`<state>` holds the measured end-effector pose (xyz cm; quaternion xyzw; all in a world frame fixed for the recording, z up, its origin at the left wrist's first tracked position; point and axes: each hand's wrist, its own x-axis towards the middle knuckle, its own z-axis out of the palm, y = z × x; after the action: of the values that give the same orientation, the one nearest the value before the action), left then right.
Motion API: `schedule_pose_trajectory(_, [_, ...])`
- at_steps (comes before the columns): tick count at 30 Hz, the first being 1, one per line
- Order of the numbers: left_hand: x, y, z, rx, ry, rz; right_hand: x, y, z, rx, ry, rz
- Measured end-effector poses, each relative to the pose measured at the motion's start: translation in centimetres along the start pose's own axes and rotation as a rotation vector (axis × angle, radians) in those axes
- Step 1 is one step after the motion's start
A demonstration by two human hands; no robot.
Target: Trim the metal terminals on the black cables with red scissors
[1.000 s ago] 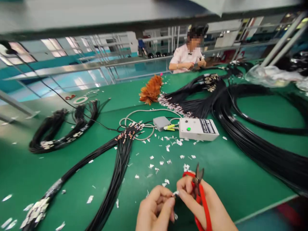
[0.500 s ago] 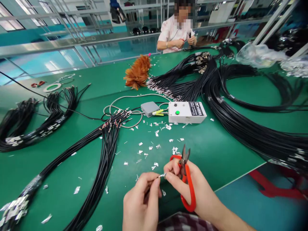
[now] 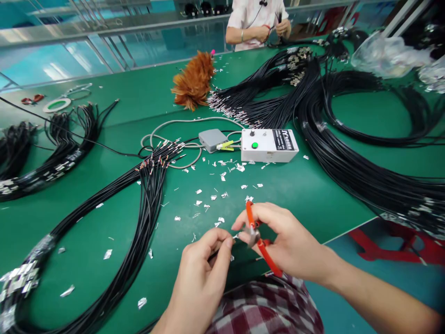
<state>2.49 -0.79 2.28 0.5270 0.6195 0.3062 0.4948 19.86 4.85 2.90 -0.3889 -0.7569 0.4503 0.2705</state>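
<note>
My left hand [image 3: 205, 266] pinches a thin black cable [image 3: 212, 255] near its end between thumb and forefinger. A small shiny bit of foil [image 3: 236, 236] shows at the cable's tip, between my two hands. Looped over the fingers of my right hand [image 3: 292, 239] is a pair of red-handled scissors [image 3: 268, 260]. Their short blades look foreshortened, close to the foil, and I cannot tell whether they touch it. The right fingertips are beside the cable tip. Foil scraps [image 3: 219, 221] lie scattered on the green table [image 3: 181, 260] beyond my hands.
A white box with a green button [image 3: 269, 146] stands ahead, wired to a grey block [image 3: 212, 139]. Bundles of black cables lie left [image 3: 146, 222] and right [image 3: 347, 167]. Further back are an orange-brown feather duster [image 3: 193, 81], a plastic bag [image 3: 389, 55] and a co-worker [image 3: 257, 23].
The scissors have turned from blades pointing up to blades near the cable tip. My right fingers have shifted on them. The view has tilted downward; the left hand still pinches the cable.
</note>
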Motion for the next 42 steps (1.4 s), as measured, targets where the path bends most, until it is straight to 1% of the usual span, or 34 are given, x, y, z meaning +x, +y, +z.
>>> schedule_pose_trajectory(3, [-0.1,0.3,-0.2,0.042,-0.048,0.035,1.0,-0.5,-1.2,-0.287,-0.12,-0.211])
schedule_pose_trajectory(6, [-0.2,0.6,-0.5,0.073,-0.094,0.09,1.9,-1.1,-1.9,-0.488,-0.246,-0.373])
schedule_pose_trajectory(8, [-0.2,0.7,-0.6,0.072,-0.134,0.111,2.4,-1.4,-2.1,-0.569,-0.346,-0.466])
schedule_pose_trajectory(10, [-0.2,0.7,-0.6,0.081,-0.16,0.128,2.7,-1.6,-2.3,-0.567,-0.429,-0.508])
schedule_pose_trajectory(11, [-0.2,0.6,-0.6,0.095,-0.165,0.138,2.8,-1.5,-2.4,-0.521,-0.456,-0.482])
schedule_pose_trajectory(12, [-0.2,0.6,-0.6,0.116,-0.167,0.145,2.8,-1.4,-2.4,-0.442,-0.472,-0.418])
schedule_pose_trajectory(13, [-0.1,0.5,-0.6,0.141,-0.167,0.148,2.8,-1.1,-2.5,-0.325,-0.477,-0.321])
schedule_pose_trajectory(16, [-0.1,0.3,-0.5,0.227,-0.159,0.173,2.8,0.0,-2.3,0.155,-0.487,0.072])
schedule_pose_trajectory(18, [-0.1,0.1,-0.4,0.289,-0.133,0.249,2.9,0.6,-2.0,0.403,-0.494,0.267])
schedule_pose_trajectory(20, [-0.2,-0.3,-0.3,0.365,-0.076,0.364,3.1,1.0,-1.7,0.518,-0.505,0.357])
schedule_pose_trajectory(22, [-0.3,-0.6,-0.1,0.442,-0.011,0.464,3.2,1.1,-1.5,0.538,-0.5,0.358])
schedule_pose_trajectory(24, [-0.5,-0.8,0.0,0.468,0.044,0.488,3.2,1.1,-1.4,0.511,-0.465,0.316])
schedule_pose_trajectory(25, [-0.5,-0.8,0.0,0.444,0.065,0.463,3.0,1.0,-1.4,0.505,-0.421,0.295])
schedule_pose_trajectory(27, [-0.5,-0.5,0.0,0.323,0.093,0.347,2.7,1.0,-1.3,0.544,-0.293,0.273])
schedule_pose_trajectory(29, [-0.4,-0.1,0.0,0.154,0.111,0.217,2.1,1.2,-0.9,0.637,-0.157,0.289])
schedule_pose_trajectory(30, [-0.3,0.2,0.0,0.079,0.11,0.169,1.7,1.3,-0.7,0.677,-0.111,0.305])
schedule_pose_trajectory(32, [-0.2,0.5,0.0,-0.029,0.099,0.107,1.0,1.5,0.1,0.742,-0.065,0.348])
schedule_pose_trajectory(35, [0.0,0.5,0.2,-0.091,0.076,0.059,0.3,1.4,1.4,0.872,-0.018,0.4])
schedule_pose_trajectory(38, [0.0,0.3,0.4,-0.091,0.079,0.072,0.3,1.0,2.1,0.974,0.052,0.424])
schedule_pose_trajectory(40, [0.0,0.2,0.4,-0.071,0.1,0.108,0.5,0.8,2.3,0.99,0.083,0.438])
schedule_pose_trajectory(42, [0.0,0.1,0.4,-0.017,0.131,0.158,0.7,0.7,2.2,1.006,0.088,0.462])
